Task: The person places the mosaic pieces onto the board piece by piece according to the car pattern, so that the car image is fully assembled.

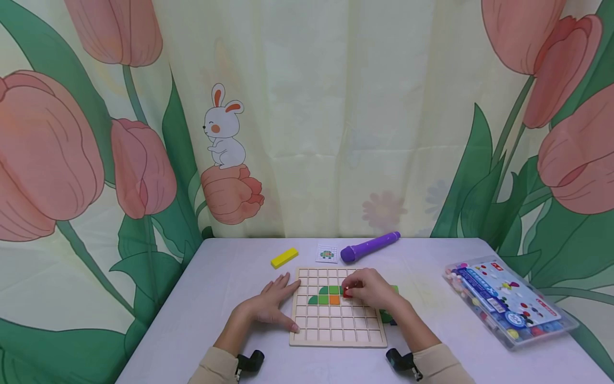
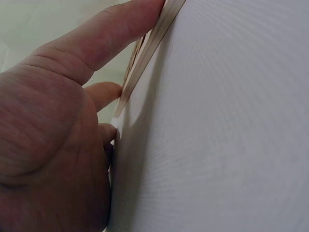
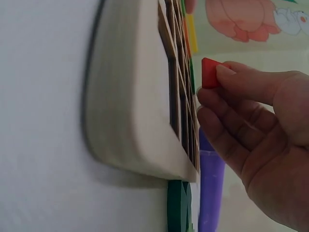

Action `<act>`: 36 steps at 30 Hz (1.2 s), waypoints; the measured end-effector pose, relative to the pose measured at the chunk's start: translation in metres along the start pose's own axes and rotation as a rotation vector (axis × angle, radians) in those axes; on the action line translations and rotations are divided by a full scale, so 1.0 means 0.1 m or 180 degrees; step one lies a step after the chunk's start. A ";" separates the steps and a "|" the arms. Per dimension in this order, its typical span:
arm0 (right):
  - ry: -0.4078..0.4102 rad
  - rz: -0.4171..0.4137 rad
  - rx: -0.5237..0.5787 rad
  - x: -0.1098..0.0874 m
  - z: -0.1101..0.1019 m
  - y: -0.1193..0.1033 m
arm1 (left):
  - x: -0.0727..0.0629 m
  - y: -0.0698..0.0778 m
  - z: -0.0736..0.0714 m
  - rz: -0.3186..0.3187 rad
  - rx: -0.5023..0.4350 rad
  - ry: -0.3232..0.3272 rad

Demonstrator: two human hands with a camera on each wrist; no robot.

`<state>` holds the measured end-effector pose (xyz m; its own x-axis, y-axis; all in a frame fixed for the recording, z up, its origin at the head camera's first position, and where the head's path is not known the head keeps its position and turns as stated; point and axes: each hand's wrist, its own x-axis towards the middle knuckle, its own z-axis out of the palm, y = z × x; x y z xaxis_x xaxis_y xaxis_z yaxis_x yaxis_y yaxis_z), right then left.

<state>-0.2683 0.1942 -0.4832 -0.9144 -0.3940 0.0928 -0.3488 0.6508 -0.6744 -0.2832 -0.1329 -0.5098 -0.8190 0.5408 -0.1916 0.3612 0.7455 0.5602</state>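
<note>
A wooden grid board (image 1: 336,344) lies flat on the table. Several green pieces (image 1: 323,300) and an orange square (image 1: 334,300) fill cells in its middle rows. My right hand (image 1: 373,288) pinches a small red piece (image 3: 209,73) between thumb and fingers, over the board's right half; its exact shape is partly hidden by the fingers. My left hand (image 1: 269,305) lies spread at the board's left side, with thumb and fingertips touching the wooden edge (image 2: 149,53). More green pieces (image 1: 386,316) lie by the board's right edge, partly behind my right hand.
Beyond the board lie a yellow bar (image 1: 284,258), a small card with a coloured picture (image 1: 327,254) and a purple microphone-shaped thing (image 1: 370,247). A clear plastic case of colourful bits (image 1: 510,301) sits at the right. A tulip-print curtain (image 1: 307,117) hangs behind the table.
</note>
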 end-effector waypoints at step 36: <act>-0.0018 0.0241 -0.0188 -0.04 0.07 -0.13 | -0.01 -0.01 0.00 0.0013 0.0016 -0.0002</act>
<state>-0.2591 0.1826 -0.4796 -0.9375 -0.3458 0.0391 -0.2905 0.7158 -0.6350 -0.2832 -0.1341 -0.5106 -0.8173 0.5440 -0.1899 0.3667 0.7453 0.5568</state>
